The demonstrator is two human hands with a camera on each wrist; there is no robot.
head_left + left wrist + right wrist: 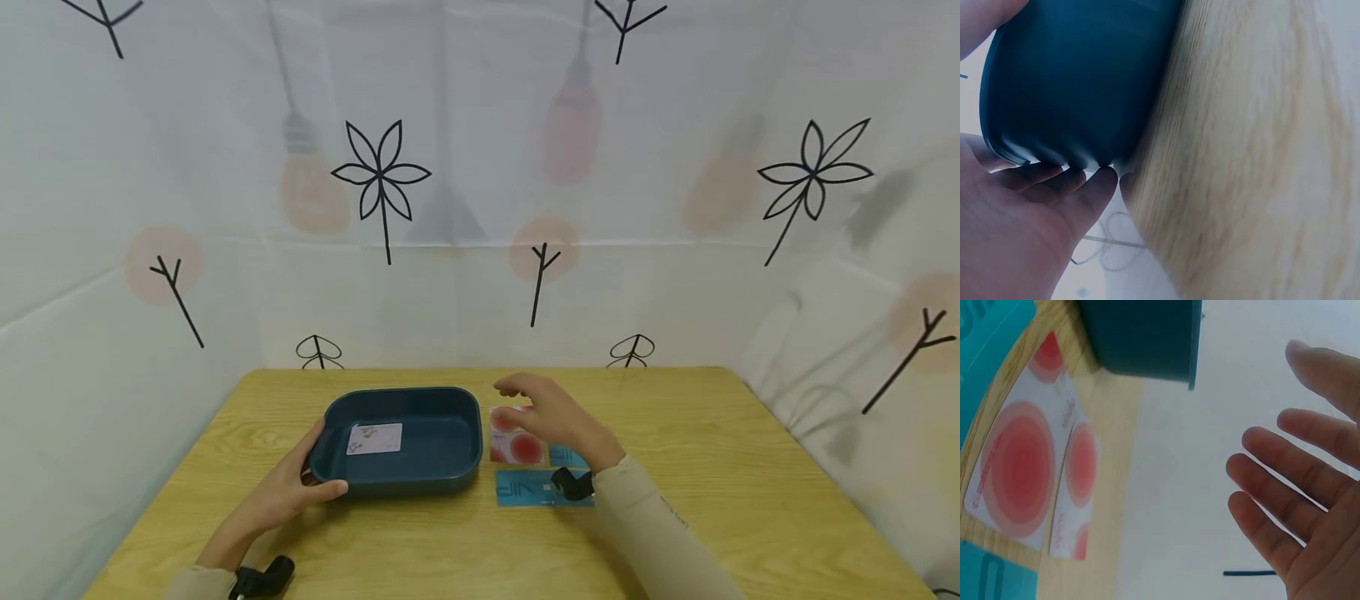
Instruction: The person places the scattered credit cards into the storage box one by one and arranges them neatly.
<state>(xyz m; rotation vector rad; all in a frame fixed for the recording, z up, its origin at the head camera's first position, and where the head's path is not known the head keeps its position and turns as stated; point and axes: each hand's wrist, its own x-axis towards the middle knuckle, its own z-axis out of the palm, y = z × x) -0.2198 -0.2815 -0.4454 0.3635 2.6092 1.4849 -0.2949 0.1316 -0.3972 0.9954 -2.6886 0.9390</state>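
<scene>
My left hand (276,493) grips the left end of a dark blue plastic tray (442,446), thumb at the near rim and fingers along the side wall. A white card (374,439) with a small floral print lies inside the tray, left of its middle. My right hand (564,419) hovers beyond the tray's right end, over several cards, with fingers spread and nothing held. Below it are two white cards with red circles (1019,472) and blue cards marked VIP (525,488), partly hidden by the right hand and wrist.
The tray and cards rest on a light wooden table (405,554). Behind and at both sides hangs a pale cloth (465,308) printed with flowers and twigs. A black wrist device (264,577) sits on the left wrist, another (572,485) on the right.
</scene>
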